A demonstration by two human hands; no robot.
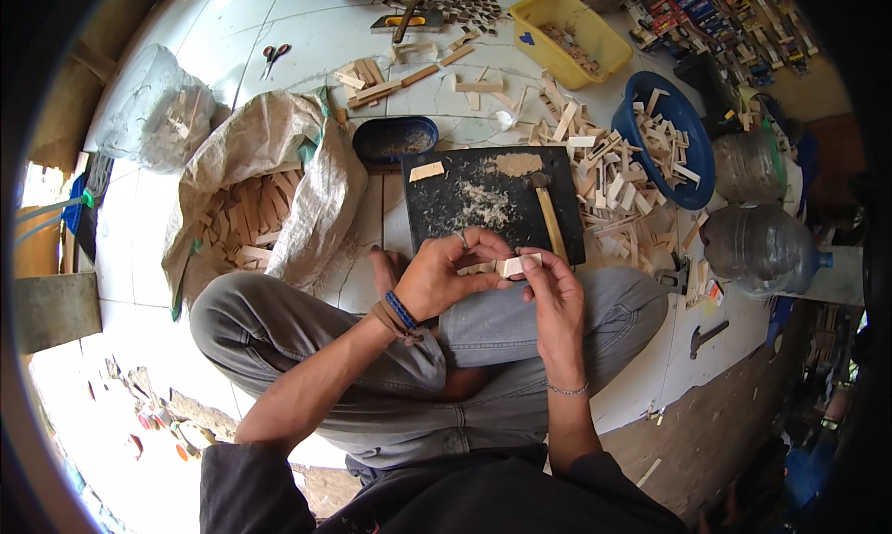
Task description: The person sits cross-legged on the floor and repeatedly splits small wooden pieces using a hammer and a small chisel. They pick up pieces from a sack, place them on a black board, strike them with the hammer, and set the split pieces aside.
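Over the lap: both hands meet on a small pale wood block (510, 265).
Left hand (437, 278): fingers pinched on the block's left end.
Right hand (557, 297): fingers clamped on its right end.
Blue basin (699, 167): full of cut wood pieces.
Yellow tub (530, 18): a few brown scraps inside.
Woven sack (316, 176): open, packed with wood sticks.
Black board (446, 223): shavings and a hammer (548, 213) on it.

Two hammers are lying out: one (548, 213) on the black board (465, 209), one (706, 337) on the floor. Two clear plastic jugs (757, 246) (possibly more) are sitting right, beside one blue basin (692, 153) and one yellow tub (567, 32).
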